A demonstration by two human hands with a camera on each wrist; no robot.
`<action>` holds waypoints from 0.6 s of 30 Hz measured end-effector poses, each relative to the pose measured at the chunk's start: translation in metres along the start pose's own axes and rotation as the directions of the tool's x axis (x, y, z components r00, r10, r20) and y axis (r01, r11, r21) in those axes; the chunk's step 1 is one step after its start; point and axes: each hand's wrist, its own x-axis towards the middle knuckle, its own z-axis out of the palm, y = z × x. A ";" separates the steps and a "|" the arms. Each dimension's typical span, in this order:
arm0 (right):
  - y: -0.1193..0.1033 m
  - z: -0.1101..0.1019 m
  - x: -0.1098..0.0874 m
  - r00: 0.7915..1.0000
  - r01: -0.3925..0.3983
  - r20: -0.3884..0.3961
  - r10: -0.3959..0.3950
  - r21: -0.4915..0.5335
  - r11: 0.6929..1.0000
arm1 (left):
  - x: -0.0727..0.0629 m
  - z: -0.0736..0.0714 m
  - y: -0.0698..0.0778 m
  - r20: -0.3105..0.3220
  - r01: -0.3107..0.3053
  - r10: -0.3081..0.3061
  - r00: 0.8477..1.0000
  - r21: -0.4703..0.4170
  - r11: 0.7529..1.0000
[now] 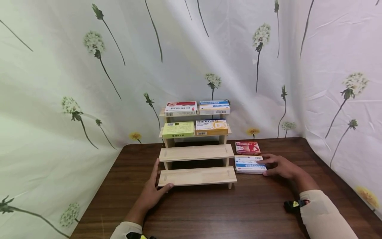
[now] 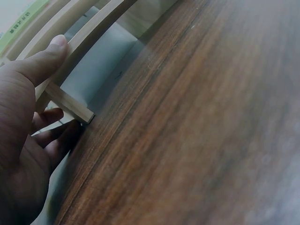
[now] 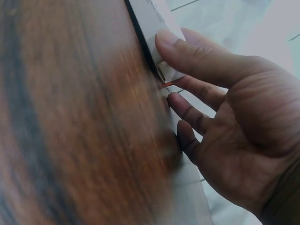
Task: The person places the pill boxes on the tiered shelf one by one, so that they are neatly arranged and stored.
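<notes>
L hand (image 1: 150,195) @rack (image 1: 197,153) edge; R hand (image 1: 280,167) pinches box (image 1: 247,165); room nearside

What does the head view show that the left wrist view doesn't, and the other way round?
Only the head view shows the right hand touching a blue-and-white box, with a red box just beyond it. Only the left wrist view clearly shows the lower fingers of the left hand, near a wooden leg. Both show that left hand at the wooden stand, plus the green box and the dark table.
</notes>
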 end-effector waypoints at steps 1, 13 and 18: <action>0.000 -0.001 0.000 1.000 0.003 0.002 -0.003 0.001 1.000 | 0.000 0.000 0.000 -0.002 -0.005 0.005 1.000 -0.001 1.000; 0.003 -0.004 -0.006 0.997 -0.045 -0.067 0.046 0.014 0.999 | 0.001 0.000 -0.001 0.004 0.004 -0.004 1.000 -0.023 1.000; 0.004 -0.004 -0.007 0.996 -0.048 -0.076 0.051 0.041 0.998 | 0.001 0.001 -0.002 0.003 0.006 -0.006 1.000 -0.032 0.999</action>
